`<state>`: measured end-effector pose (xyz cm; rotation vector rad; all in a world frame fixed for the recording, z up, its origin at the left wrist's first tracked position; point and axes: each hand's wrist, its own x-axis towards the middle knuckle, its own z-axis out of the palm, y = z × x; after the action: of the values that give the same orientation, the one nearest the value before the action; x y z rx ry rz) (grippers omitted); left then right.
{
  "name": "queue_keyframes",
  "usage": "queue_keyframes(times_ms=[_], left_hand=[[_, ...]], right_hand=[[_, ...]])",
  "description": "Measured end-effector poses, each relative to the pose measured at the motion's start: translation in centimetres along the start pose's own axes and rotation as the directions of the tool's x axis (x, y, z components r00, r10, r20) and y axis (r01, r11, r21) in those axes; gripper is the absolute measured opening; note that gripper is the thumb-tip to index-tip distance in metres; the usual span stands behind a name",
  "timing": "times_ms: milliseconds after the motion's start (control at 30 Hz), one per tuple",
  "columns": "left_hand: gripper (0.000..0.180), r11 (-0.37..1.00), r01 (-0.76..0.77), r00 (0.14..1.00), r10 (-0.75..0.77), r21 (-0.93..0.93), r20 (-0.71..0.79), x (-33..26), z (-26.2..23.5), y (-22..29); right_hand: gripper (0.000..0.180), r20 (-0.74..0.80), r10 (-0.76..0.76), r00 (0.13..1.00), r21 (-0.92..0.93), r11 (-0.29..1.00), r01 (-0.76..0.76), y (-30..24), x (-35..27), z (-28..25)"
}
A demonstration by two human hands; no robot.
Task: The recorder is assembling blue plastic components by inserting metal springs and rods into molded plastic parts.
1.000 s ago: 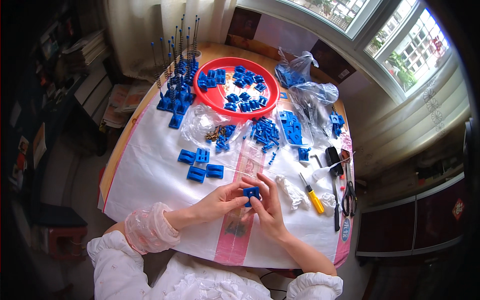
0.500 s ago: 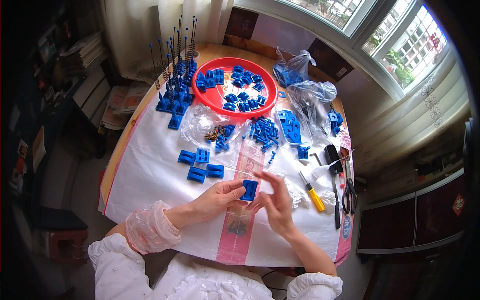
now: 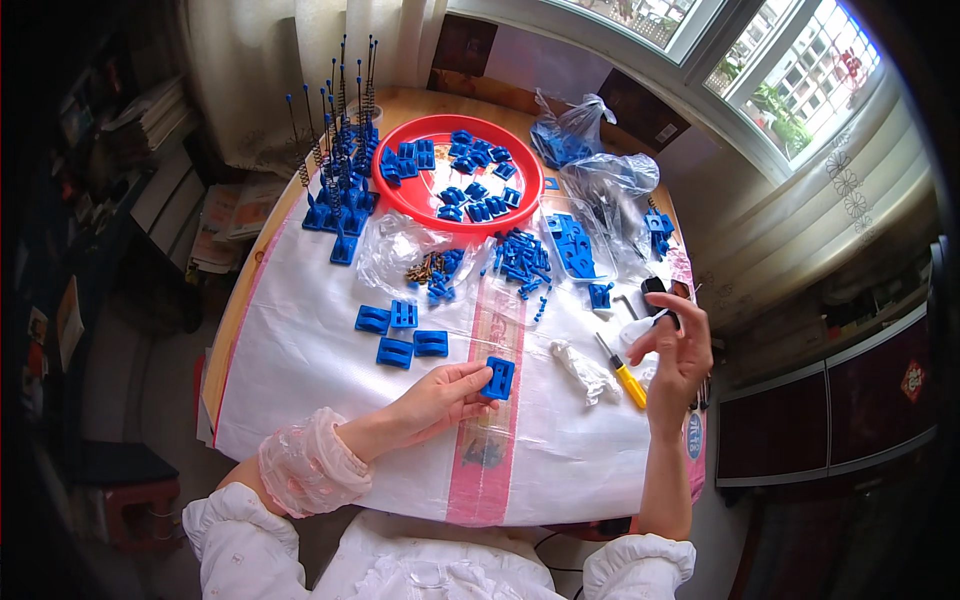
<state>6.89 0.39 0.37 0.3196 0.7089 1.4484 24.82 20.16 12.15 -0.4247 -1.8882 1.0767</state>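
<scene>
My left hand [image 3: 445, 400] pinches a small blue plastic block [image 3: 498, 378] with a slot in it, held above the pink stripe of the table cover. Over the tools on the right is my right hand [image 3: 682, 365], fingers curved and apart, with nothing visible between them. Beneath its fingertips lie a black tool [image 3: 653, 287], partly covered by the hand, and a white bottle with a thin nozzle [image 3: 637, 329]. A screwdriver with a yellow handle [image 3: 630, 385] rests just left of that hand. Several similar blue blocks [image 3: 394, 352] lie beyond my left hand.
A round red tray [image 3: 385, 190] holds blue parts at the back. Tall springs with blue tips [image 3: 340, 150] stand at the far left. Blue pins [image 3: 522, 262], brass screws [image 3: 425, 270] and a clear box [image 3: 578, 250] lie mid-table. Crumpled white tissue [image 3: 585, 372] sits beside the screwdriver.
My right hand has moved away from the blue block, to the right, over the tools. My left hand keeps its hold on the block. The view has shifted slightly.
</scene>
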Motion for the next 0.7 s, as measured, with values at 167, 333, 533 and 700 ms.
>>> queue_keyframes(times_ms=[167, 333, 533, 700], left_hand=[[0.025, 1.0, 0.005, 1.0, -0.005, -0.012, 0.004, 0.0, -0.4, -0.4], [0.028, 1.0, 0.005, 1.0, -0.005, -0.011, -0.008, -0.4, -0.4, 0.0], [0.027, 1.0, 0.015, 1.0, -0.015, -0.021, 0.016, 0.3, -0.1, 0.0], [0.027, 0.998, -0.025, 0.999, 0.026, -0.049, 0.022, 0.6, -0.7, -0.3]], right_hand=[[0.006, 0.196, -0.059, 0.979, -0.28, 0.953, 0.114, 0.2, 3.0, 4.2], [0.006, 0.219, -0.273, 0.937, -0.514, 0.784, 0.348, 6.3, 12.8, 9.2], [0.012, 0.342, -0.119, 0.932, -0.732, 0.588, 0.343, 19.5, 25.0, 11.1], [0.018, 0.474, 0.087, 0.876, -0.766, 0.531, 0.362, 25.7, 27.6, 11.2]])
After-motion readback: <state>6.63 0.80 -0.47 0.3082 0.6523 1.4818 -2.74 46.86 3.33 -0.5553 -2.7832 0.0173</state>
